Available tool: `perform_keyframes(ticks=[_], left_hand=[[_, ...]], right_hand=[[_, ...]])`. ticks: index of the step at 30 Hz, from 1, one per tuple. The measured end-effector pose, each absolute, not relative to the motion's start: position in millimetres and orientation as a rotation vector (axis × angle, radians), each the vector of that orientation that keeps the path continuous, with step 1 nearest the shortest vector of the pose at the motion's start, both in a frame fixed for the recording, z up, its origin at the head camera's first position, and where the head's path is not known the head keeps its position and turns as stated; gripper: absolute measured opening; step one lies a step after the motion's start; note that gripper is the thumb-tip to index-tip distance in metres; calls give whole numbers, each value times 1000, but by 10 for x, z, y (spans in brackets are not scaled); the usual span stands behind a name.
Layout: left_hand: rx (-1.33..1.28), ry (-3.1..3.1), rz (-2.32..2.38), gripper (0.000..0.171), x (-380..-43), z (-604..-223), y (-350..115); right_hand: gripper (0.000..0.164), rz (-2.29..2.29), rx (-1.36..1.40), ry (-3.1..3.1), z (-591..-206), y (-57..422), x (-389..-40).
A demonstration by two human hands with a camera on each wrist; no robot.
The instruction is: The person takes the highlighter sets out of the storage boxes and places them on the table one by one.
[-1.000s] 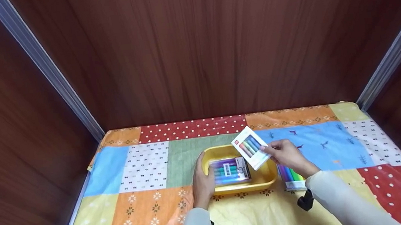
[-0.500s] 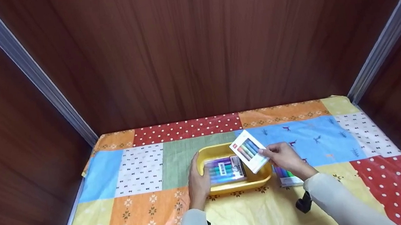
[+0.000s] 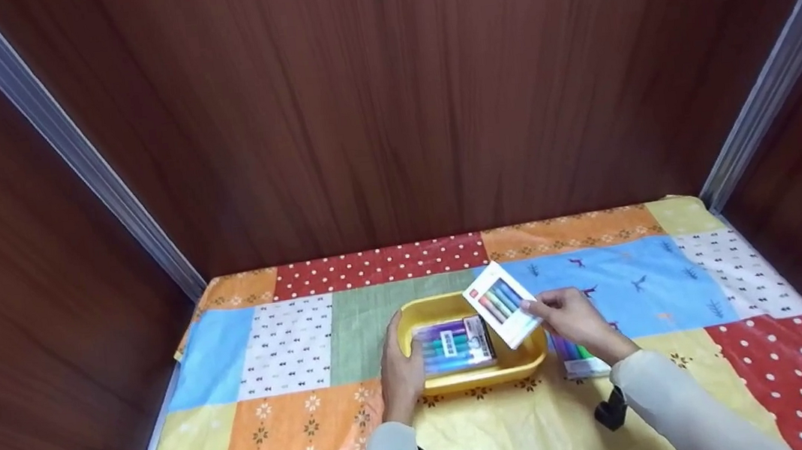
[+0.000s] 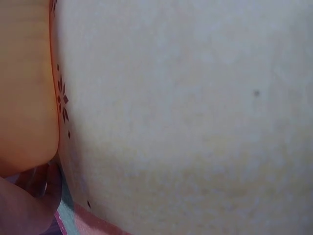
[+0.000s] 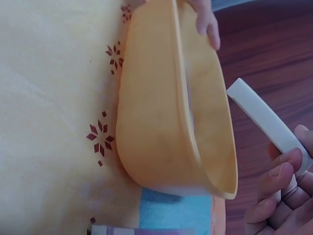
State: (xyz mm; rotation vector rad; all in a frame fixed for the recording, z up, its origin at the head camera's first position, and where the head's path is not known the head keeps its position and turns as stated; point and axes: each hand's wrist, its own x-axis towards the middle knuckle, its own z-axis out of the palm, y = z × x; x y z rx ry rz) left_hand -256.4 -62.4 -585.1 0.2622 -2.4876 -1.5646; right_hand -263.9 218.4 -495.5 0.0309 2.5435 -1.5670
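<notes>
- White flat packet [image 3: 502, 304], raised over the right half of the bin and set askew; front printed with coloured sticks, orange through green to blue, plus a small red mark at its left corner. In the right wrist view I get its plain narrow edge only; whether it touches the rim I cannot tell.
- Right hand [image 3: 574, 318], pinching that packet by its right edge, thumb on the printed front; the other fingers are largely hidden from me in the head view.
- Left hand [image 3: 400, 372], gripping the bin's left end, thumb inside, fingers outside; the left wrist view gives me just a cut-off part of it.
- Yellow bin [image 3: 486, 379], oblong, round-cornered, smooth-walled; far right rim partly covered by the white packet.
- Clear-wrapped pen pack [image 3: 452, 345], flat in the bin's left part; purple, green and blue, with a white barcode label and a printed right end. Lettering too small for me to read; left edge behind the thumb.
- Striped pack [image 3: 584, 364], on the cloth right of the bin, mostly concealed by the right hand; purple, green and a pale near end show.
- Patchwork cloth [image 3: 500, 432], beneath everything, its near side out of frame.
</notes>
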Motion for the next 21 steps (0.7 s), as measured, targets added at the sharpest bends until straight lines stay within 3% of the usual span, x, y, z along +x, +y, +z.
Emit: perform_keyframes(ticks=[11, 21], left_hand=[[302, -2491, -1600, 56, -2500, -5910, -643], [252, -2471, -1573, 55, -2573, -5880, -612]], right_hand=[[36, -1620, 63, 2493, -5132, 2365, -2497], [43, -1615, 82, 2535, -5067, 2542, -2509]])
